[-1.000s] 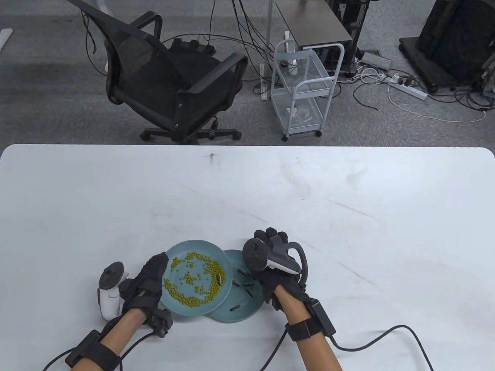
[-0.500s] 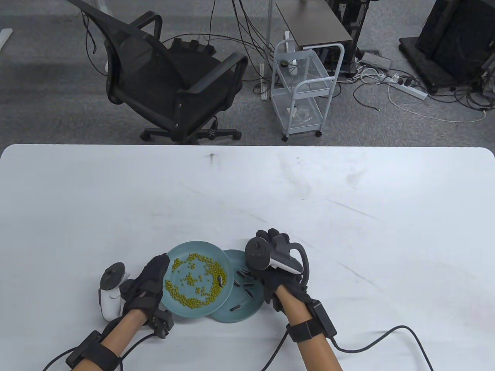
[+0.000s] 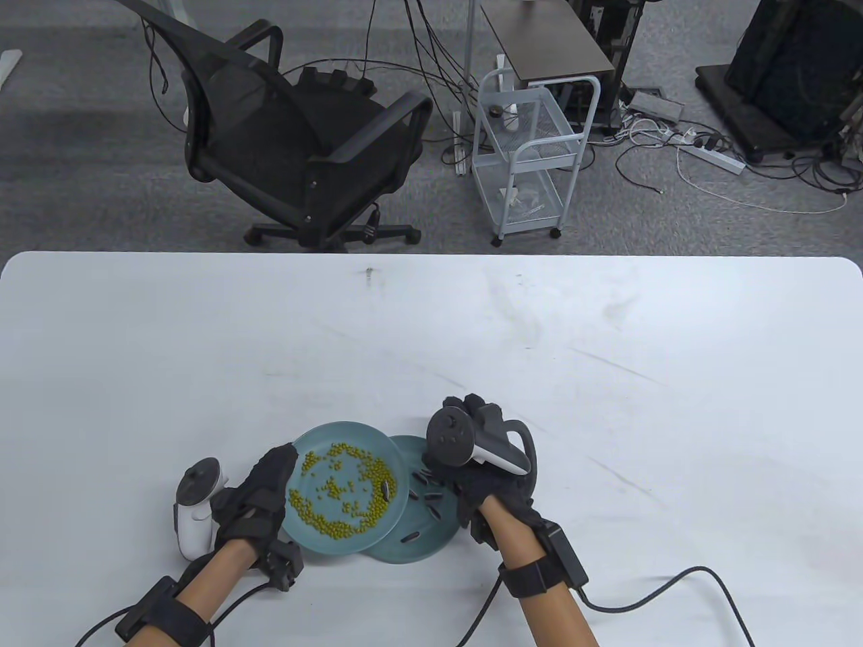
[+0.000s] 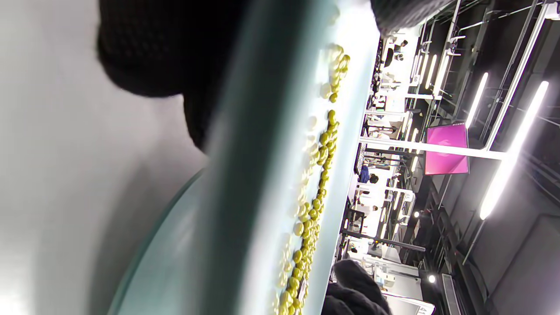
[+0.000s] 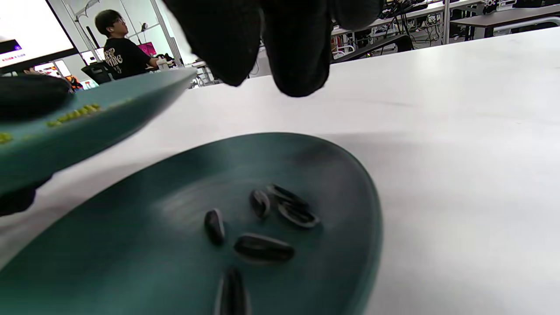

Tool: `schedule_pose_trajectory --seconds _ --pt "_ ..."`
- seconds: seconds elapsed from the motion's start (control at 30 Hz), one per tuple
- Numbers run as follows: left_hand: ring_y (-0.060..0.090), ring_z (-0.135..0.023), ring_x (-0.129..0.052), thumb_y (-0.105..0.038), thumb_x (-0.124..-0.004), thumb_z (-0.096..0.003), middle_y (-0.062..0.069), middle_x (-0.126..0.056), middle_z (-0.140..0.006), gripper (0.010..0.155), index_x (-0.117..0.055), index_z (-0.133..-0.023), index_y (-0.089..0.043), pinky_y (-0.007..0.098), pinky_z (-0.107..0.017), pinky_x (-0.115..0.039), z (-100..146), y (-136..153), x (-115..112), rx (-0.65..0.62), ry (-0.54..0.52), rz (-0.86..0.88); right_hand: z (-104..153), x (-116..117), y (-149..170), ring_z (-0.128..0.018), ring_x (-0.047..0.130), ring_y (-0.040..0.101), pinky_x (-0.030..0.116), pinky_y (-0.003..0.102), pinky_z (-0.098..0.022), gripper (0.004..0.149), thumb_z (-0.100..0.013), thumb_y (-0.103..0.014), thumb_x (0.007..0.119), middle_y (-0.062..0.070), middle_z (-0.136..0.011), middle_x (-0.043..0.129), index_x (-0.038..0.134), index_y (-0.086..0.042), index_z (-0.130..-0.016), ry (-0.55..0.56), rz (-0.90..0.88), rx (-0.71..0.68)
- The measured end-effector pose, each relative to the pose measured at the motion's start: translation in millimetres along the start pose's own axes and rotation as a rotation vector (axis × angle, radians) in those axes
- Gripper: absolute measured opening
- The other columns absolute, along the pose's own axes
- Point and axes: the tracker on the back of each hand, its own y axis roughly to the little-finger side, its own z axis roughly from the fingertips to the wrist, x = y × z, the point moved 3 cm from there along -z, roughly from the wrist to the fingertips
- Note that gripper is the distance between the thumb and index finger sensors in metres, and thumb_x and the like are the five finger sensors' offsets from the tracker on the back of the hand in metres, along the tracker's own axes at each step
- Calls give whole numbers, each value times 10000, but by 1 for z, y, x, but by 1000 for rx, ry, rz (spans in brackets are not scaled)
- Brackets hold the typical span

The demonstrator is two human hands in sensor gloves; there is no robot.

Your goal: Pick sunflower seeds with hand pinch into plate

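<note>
My left hand (image 3: 266,482) grips the left rim of a teal plate (image 3: 317,438) that carries many green beans (image 3: 337,495) and one dark sunflower seed (image 3: 384,489). It holds this plate tilted above a second teal plate (image 3: 431,542) on the table. Several sunflower seeds (image 3: 431,500) lie in the lower plate. My right hand (image 3: 482,488) hovers over the lower plate's right side. In the right wrist view its fingertips (image 5: 297,57) hang above the seeds (image 5: 262,247) with nothing between them. The left wrist view shows the held plate's edge (image 4: 262,153) and the beans (image 4: 323,144).
The white table (image 3: 607,377) stretches wide to the back and right. A glove cable (image 3: 661,593) trails from my right wrist. Beyond the far edge stand an office chair (image 3: 290,148) and a white wire cart (image 3: 526,155).
My right hand has shifted slightly left and away from me over the lower plate. The left hand and its plate have barely moved.
</note>
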Motion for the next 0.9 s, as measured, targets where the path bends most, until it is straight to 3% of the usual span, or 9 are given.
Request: schedule_pose_trajectory --seconds 0.27,0.57,0.9 --pt "215 -426 -1044 -538 -562 -624 55 -888 -783 502 -518 -1031 -249 374 -368 -864 0 1 -2 4 4 -2 9 -16 -31 -972 307 710 282 807 -642 419 -605 -265 841 397 -1132 416 861 74 -852 44 -25 -102" --pt "202 -433 -1045 -542 -550 -628 45 -885 -788 500 -507 -1035 -255 365 -372 -867 1 2 -5 5 18 7 7 11 -66 -968 266 715 249 810 -637 401 -629 -221 788 407 -1135 378 849 95 -869 -70 19 -195" --pt "208 -430 -1042 -545 -553 -625 43 -883 -787 502 -510 -1033 -256 367 -373 -864 0 3 -8 7 31 -13 7 26 -74 -964 265 716 249 810 -633 413 -635 -226 773 409 -1130 381 842 108 -868 -111 13 -225"
